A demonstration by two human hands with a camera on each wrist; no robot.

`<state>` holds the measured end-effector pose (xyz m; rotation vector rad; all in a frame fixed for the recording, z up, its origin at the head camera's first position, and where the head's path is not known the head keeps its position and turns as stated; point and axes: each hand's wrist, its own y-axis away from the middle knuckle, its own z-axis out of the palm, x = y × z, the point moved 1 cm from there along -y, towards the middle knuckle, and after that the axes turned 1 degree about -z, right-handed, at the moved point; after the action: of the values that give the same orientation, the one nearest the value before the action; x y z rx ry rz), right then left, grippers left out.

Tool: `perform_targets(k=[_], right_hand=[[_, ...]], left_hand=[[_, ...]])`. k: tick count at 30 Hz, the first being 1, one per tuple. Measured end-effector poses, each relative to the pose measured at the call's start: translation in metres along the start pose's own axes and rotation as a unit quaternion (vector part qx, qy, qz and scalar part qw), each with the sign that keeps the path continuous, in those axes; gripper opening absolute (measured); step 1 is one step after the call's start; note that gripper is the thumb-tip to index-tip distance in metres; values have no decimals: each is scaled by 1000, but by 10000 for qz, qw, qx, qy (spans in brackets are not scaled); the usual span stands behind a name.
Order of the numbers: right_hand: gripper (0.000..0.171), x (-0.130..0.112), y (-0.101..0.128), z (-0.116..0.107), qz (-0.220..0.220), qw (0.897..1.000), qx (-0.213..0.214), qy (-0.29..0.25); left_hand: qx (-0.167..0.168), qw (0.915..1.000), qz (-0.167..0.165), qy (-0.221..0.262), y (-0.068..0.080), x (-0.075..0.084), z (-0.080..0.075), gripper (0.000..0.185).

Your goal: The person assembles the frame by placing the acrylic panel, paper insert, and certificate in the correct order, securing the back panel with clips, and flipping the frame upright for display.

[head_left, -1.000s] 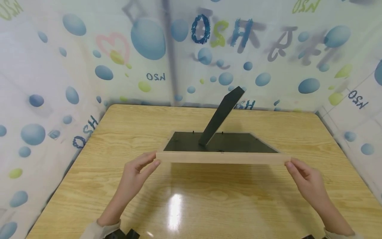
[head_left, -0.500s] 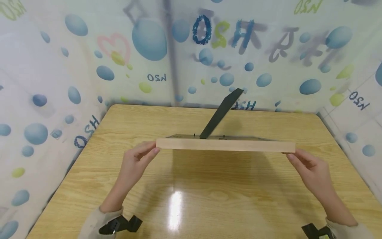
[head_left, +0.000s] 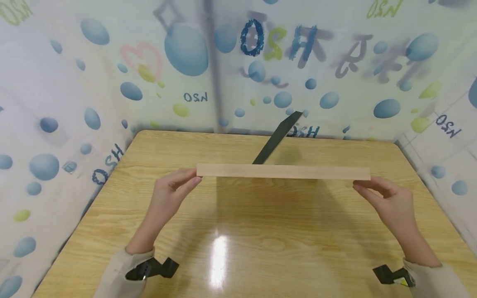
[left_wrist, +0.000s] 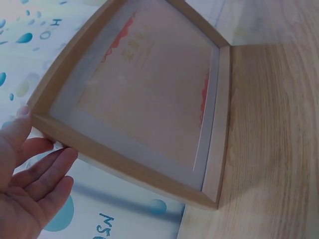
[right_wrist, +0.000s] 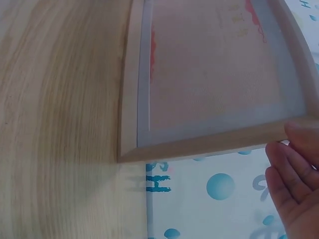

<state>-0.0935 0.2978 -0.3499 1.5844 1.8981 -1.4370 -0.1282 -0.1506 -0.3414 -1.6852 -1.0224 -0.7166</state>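
Observation:
A light wooden picture frame is held between both hands, seen edge-on in the head view. Its dark stand leg sticks up behind, slanting to the right. My left hand pinches the left end between thumb and fingers; my right hand pinches the right end likewise. In the left wrist view the front of the picture frame shows a pale certificate with red trim inside a grey-white border. From the right wrist view, the far lower edge of the picture frame is at the wooden tabletop.
The wooden table spreads beneath the hands, with a bright light reflection toward the front. A white curtain printed with blue bubbles and letters stands behind the table and along both sides. Dark straps sit around both sleeves.
The picture frame's near edge has risen and tilted up, both hands with it. The dark back panel, visible a second ago, is now hidden behind that edge.

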Motion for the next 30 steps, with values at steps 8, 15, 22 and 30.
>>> perform_targets(k=[8, 15, 22, 30], right_hand=[[18, 3, -8, 2, -37, 9996, 148, -244], [18, 3, -14, 3, -66, 9957, 549, -747], [19, 3, -18, 5, -128, 9932, 909, -716], [17, 6, -21, 11, -800, 9815, 1088, -1354]], left_hand=[[117, 9995, -1, 293, -8, 0, 4, 23], [505, 9983, 139, 273, -11, 0, 8, 21], [1007, 9943, 235, 243, -15, -3, 13, 19], [1048, 9909, 418, 729, -21, -5, 17, 22]])
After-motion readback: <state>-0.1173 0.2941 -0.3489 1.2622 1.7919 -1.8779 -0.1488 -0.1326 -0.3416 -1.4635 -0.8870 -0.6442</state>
